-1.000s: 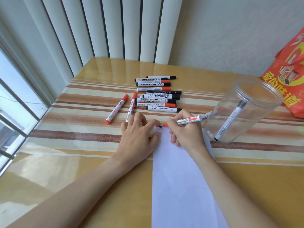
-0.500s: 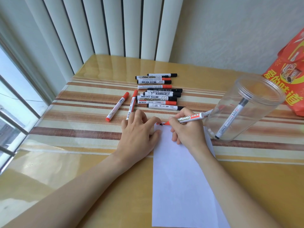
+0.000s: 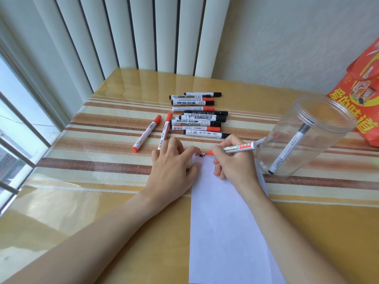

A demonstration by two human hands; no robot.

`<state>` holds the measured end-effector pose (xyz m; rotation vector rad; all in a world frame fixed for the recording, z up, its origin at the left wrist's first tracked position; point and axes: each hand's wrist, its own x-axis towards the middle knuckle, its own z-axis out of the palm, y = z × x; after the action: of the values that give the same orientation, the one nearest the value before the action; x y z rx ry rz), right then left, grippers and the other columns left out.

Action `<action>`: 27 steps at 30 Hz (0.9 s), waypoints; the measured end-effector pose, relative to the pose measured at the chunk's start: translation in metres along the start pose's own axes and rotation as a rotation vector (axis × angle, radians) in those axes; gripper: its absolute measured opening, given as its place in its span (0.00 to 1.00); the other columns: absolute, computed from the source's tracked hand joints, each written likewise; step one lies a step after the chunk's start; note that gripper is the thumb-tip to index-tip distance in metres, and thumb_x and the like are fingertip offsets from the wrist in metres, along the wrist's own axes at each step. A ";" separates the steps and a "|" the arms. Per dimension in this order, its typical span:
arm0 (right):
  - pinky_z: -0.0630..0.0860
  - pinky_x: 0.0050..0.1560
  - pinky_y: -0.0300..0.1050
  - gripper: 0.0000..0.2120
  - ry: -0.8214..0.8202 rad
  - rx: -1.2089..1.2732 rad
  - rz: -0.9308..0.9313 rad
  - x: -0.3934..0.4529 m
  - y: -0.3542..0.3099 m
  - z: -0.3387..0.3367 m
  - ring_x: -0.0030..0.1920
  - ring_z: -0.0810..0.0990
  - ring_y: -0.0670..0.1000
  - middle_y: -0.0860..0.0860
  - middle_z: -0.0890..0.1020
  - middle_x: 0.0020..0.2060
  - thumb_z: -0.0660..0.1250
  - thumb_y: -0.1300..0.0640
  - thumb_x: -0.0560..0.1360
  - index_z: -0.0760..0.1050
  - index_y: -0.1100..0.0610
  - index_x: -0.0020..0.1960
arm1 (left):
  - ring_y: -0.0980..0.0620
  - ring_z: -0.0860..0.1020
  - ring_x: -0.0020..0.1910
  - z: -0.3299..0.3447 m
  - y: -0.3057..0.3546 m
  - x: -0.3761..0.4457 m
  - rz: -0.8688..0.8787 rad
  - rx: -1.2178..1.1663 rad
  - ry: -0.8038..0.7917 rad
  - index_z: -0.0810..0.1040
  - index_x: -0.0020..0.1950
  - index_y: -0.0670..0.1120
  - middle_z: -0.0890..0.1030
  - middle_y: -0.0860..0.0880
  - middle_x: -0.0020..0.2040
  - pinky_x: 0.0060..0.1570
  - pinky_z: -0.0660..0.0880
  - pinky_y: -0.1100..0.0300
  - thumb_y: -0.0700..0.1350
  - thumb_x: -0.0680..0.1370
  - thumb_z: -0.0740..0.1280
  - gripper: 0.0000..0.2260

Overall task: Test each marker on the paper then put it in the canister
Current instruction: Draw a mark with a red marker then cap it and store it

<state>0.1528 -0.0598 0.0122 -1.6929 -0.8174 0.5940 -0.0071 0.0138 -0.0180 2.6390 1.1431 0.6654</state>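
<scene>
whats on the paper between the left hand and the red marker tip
In the head view, only small black and red test scribbles at the top edge of the paper lie between the left hand and the red marker tip.

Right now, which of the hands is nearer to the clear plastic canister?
Right. The right hand, holding a red marker, is just beside the clear plastic canister. The left hand lies farther away, on the white paper's other edge.

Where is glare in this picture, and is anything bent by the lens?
Head view: daylight from the window puts glare on the glossy table at left; the wide lens bows the blinds outward; the clear canister shows reflections; hands and paper look sharp.
</scene>
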 end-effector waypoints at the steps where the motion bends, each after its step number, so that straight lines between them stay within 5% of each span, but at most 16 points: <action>1: 0.66 0.22 0.41 0.09 0.000 -0.001 -0.002 0.000 0.000 0.000 0.22 0.77 0.56 0.56 0.78 0.27 0.69 0.63 0.78 0.70 0.58 0.41 | 0.49 0.68 0.56 0.000 0.000 0.000 0.002 0.001 0.002 0.75 0.64 0.62 0.65 0.53 0.52 0.51 0.62 0.53 0.58 0.79 0.63 0.13; 8: 0.66 0.22 0.40 0.09 -0.013 -0.021 -0.008 -0.001 0.000 0.000 0.21 0.75 0.56 0.60 0.79 0.28 0.68 0.65 0.76 0.70 0.59 0.41 | 0.50 0.67 0.56 -0.004 0.001 -0.001 0.003 -0.013 -0.021 0.74 0.64 0.61 0.64 0.53 0.52 0.51 0.62 0.53 0.59 0.79 0.59 0.15; 14: 0.63 0.22 0.39 0.08 -0.005 0.007 -0.006 -0.004 -0.001 -0.002 0.20 0.72 0.55 0.53 0.78 0.25 0.67 0.66 0.74 0.68 0.60 0.41 | 0.49 0.66 0.54 -0.013 0.006 -0.001 -0.099 -0.194 -0.047 0.71 0.58 0.51 0.67 0.52 0.53 0.53 0.61 0.53 0.53 0.74 0.51 0.18; 22: 0.62 0.24 0.40 0.08 -0.107 0.097 -0.030 -0.006 -0.001 -0.006 0.21 0.70 0.54 0.57 0.76 0.28 0.67 0.61 0.74 0.68 0.60 0.42 | 0.46 0.68 0.48 -0.007 0.000 -0.004 -0.083 -0.255 0.100 0.72 0.48 0.45 0.71 0.47 0.49 0.50 0.72 0.47 0.43 0.77 0.62 0.03; 27: 0.62 0.24 0.41 0.09 -0.194 0.199 -0.105 -0.009 -0.002 -0.010 0.20 0.69 0.54 0.57 0.75 0.28 0.67 0.59 0.74 0.68 0.61 0.42 | 0.48 0.73 0.53 -0.013 0.002 -0.002 0.011 -0.378 0.093 0.78 0.55 0.45 0.73 0.50 0.53 0.54 0.73 0.57 0.34 0.77 0.69 0.09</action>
<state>0.1538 -0.0720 0.0168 -1.4184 -0.9468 0.7501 -0.0130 0.0113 -0.0070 2.3172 0.9174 0.9147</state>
